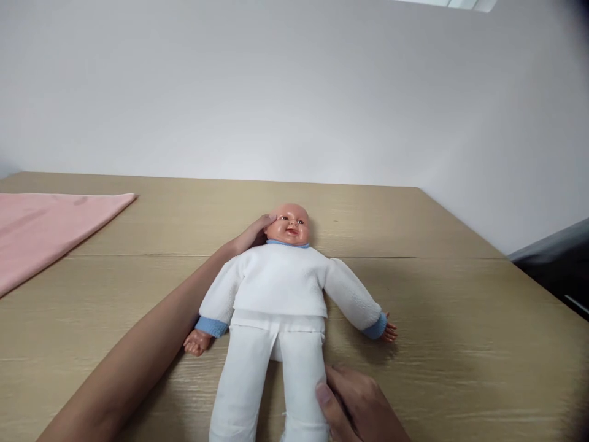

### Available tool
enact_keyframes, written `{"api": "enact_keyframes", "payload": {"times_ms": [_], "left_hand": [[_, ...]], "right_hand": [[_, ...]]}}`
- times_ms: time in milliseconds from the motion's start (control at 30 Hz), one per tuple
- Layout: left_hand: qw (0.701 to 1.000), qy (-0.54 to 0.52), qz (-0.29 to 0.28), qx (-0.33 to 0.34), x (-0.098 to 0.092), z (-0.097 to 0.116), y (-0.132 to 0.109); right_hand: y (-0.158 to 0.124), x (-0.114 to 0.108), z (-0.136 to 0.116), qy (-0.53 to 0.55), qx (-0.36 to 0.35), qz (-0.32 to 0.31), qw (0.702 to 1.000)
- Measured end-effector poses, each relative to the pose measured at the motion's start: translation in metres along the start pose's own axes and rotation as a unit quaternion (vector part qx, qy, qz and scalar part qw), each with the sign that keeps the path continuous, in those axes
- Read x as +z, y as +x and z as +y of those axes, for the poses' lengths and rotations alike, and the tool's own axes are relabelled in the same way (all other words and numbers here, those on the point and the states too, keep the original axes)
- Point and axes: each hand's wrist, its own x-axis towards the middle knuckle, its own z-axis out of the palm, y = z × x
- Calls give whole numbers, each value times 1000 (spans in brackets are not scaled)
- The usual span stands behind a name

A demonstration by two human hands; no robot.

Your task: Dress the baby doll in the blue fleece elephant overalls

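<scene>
Doll (280, 279) face up on the bench (442, 227), well in from the right edge, head toward the far edge, legs toward the near one. My left grip (257, 232) is against its head, on the side nearer the left edge; fingers partly hidden, can't tell how closed. My right grip (361, 402) is closed on the leg nearer the right edge, thumb showing, other fingers tucked out of sight. Best handling, I'd say: keep the head backed, leg pressure light, both ends level so the body doesn't twist. Pink cloth (50, 233) lies toward the far left corner, clear of the doll. Wall (276, 92) beyond the far edge. No brand, label or writing readable
</scene>
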Motion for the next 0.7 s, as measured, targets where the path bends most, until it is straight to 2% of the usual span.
{"api": "enact_keyframes", "payload": {"times_ms": [267,500,600,700], "left_hand": [[1000,7,1,6,0,-1,0],[999,37,12,25,1,2,-7],[990,107,73,62,-10,8,-20],[943,248,188,121,-17,18,-41]], "right_hand": [[0,1,2,15,18,-16,1000],[2,-4,-3,-2,16,-4,1000],[-5,-10,-7,-32,8,18,999],[-32,-17,-16,-60,-22,80,995]]}}
